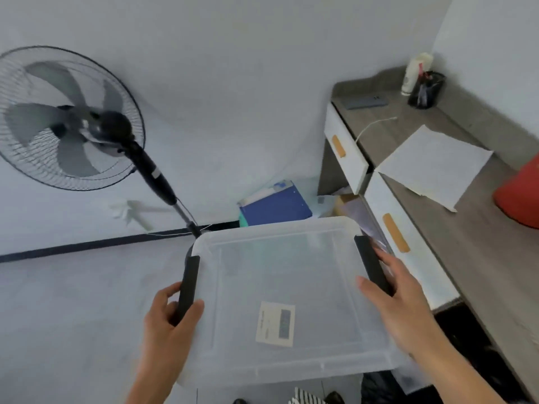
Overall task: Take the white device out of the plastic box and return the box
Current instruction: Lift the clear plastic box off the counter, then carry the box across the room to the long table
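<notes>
I hold a translucent plastic box (pixel 285 275) with its lid on, lifted off the floor in front of me. A white label is stuck on the lid. My left hand (pixel 167 319) grips the black latch handle (pixel 189 287) on the box's left side. My right hand (pixel 402 298) grips the black latch handle (pixel 372 263) on the right side, thumb lying on the lid. The white device is not visible; the box's cloudy lid hides whatever is inside.
A black standing fan (pixel 67 118) stands at the left, its pole close to the box's far left corner. A grey desk (pixel 455 228) with white drawers runs along the right, carrying papers (pixel 434 164), a phone, a pen cup and a red object (pixel 522 193). A blue folder (pixel 275 205) leans against the wall.
</notes>
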